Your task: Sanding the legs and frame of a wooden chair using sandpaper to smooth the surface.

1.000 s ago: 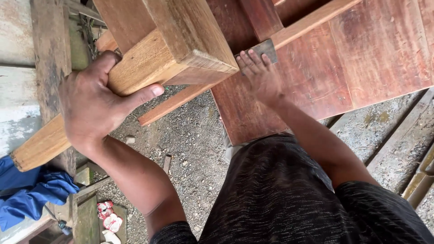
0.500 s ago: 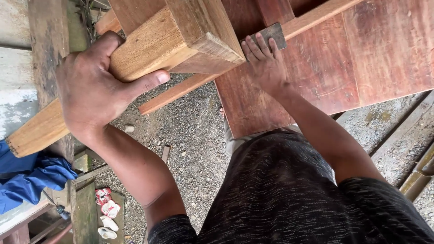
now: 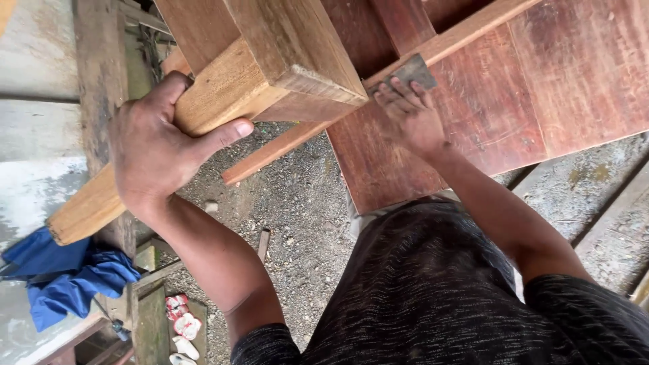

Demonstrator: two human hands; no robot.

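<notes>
Blue cloth (image 3: 64, 280) lies bunched at 8 o'clock on the grey ledge, clear of the work. Above it a pale wooden bar (image 3: 155, 149) runs from its cut end at 9 o'clock up towards 12, where it meets a thick pale block (image 3: 291, 47). The left hand (image 3: 159, 152) wraps this bar near the block. Its grip is closed round the wood, thumb laid along the near face and fingers curled over the far edge, which looks like a hold to steady the piece or bear its weight.

Below, gravel ground (image 3: 291, 216) shows between the arms, with small red-and-white scraps (image 3: 181, 324) at 7 o'clock.

Right of centre, a thin pale slat (image 3: 378, 71) crosses diagonally over a broad reddish board (image 3: 487, 108) that fills the view from 12 to 3 o'clock. The right hand (image 3: 409, 115) rests flat on that board, fingers stretched and close together, pressing a small grey sheet (image 3: 414, 69), probably abrasive paper, against the wood just under the slat. That grip is flat rather than clenched: fingertips pin the sheet down, the palm rides on the board, seemingly so the sheet can be rubbed.
</notes>
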